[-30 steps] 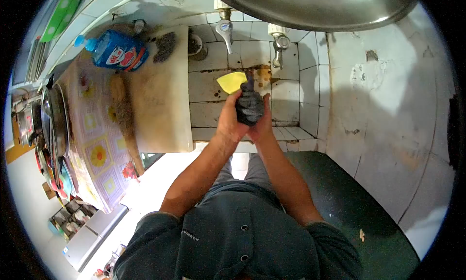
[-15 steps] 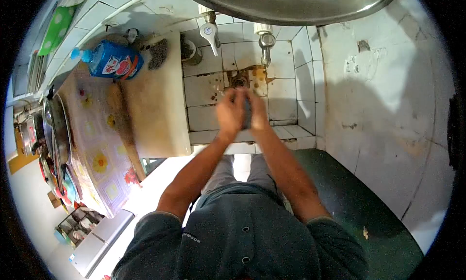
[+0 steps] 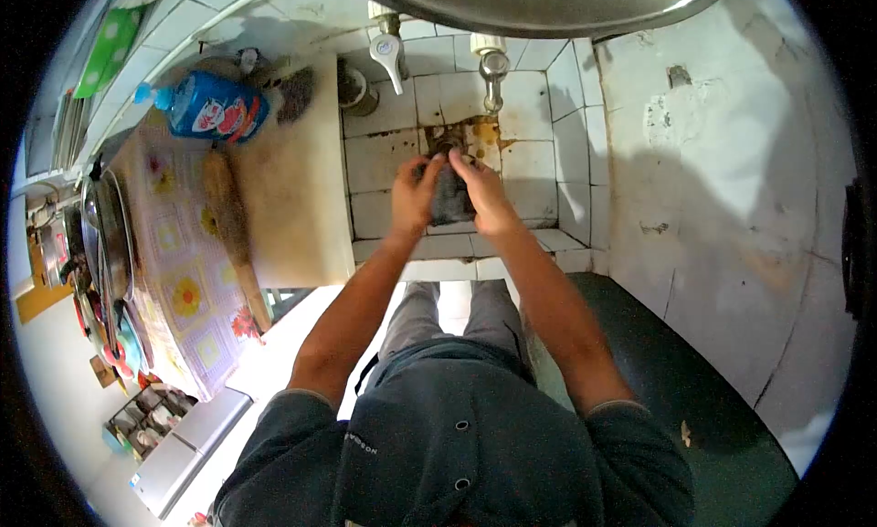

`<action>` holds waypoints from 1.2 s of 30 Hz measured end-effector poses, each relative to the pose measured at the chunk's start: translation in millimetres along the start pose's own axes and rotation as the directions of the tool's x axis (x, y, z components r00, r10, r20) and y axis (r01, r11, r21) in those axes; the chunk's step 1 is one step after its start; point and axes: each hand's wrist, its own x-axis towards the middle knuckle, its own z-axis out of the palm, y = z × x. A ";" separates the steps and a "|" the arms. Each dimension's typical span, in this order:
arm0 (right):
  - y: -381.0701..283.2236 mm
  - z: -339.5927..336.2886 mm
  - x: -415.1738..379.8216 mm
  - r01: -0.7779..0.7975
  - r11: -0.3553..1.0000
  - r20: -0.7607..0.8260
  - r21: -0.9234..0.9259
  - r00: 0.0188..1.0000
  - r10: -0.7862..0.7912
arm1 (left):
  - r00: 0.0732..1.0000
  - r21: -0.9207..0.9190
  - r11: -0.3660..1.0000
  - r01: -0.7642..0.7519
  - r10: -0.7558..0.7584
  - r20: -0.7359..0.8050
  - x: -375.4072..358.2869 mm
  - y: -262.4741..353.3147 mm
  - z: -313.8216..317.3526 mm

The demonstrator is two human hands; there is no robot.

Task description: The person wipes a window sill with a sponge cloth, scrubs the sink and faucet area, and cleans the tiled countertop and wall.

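Between my hands, over the white tiled basin (image 3: 530,194), is a dark grey cloth-like item (image 3: 452,203). My left hand (image 3: 415,194) grips its left upper edge with bent fingers. On the other side my right hand (image 3: 486,194) holds the right upper edge, thumb towards the top. The item hangs or lies below the fingertips; whether it touches the tiles I cannot tell. Just beyond the hands is the brown-stained drain area (image 3: 470,134). Two taps, one with a white lever (image 3: 387,57) and one of metal (image 3: 493,75), stick out above the basin.
A blue detergent bottle (image 3: 215,107) lies at the left beside a pale board (image 3: 292,189). A small round container (image 3: 358,93) stands in the basin's upper left corner. A large metal pan (image 3: 539,20) overhangs the top. Dark green surface (image 3: 658,390) at lower right.
My hands have moved apart from being close together, and more of the dark item shows between them. The view has shifted slightly.
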 end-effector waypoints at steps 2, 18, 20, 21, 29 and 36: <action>-9.4 -11.1 -1.5 0.095 0.996 0.192 -0.004 0.977 -0.092 | 0.994 -0.098 0.994 0.040 -0.029 0.105 2.7 14.9 -28.5; -46.6 -46.4 -13.8 0.480 0.642 0.370 -0.597 0.876 -0.311 | 0.940 -0.274 0.951 0.145 -0.046 0.339 -20.0 57.4 -56.1; -11.0 -57.1 9.2 0.420 0.803 0.253 -0.423 0.906 -0.341 | 0.945 -0.427 0.874 0.233 -0.101 0.311 -20.1 59.0 -52.0; 0.6 -60.7 13.7 0.357 0.909 0.127 -0.213 0.933 -0.337 | 0.942 -0.552 0.779 0.299 -0.146 0.303 -20.9 62.4 -48.7; 35.7 -3.7 -11.5 -0.220 0.696 0.368 0.684 0.927 -0.068 | 0.955 -0.678 0.673 0.296 -0.189 0.229 -63.5 45.3 -8.8; 93.3 -22.0 49.1 -0.210 0.577 0.427 0.789 0.864 -0.269 | 0.822 0.387 0.728 -0.566 0.531 0.205 -79.6 21.8 15.2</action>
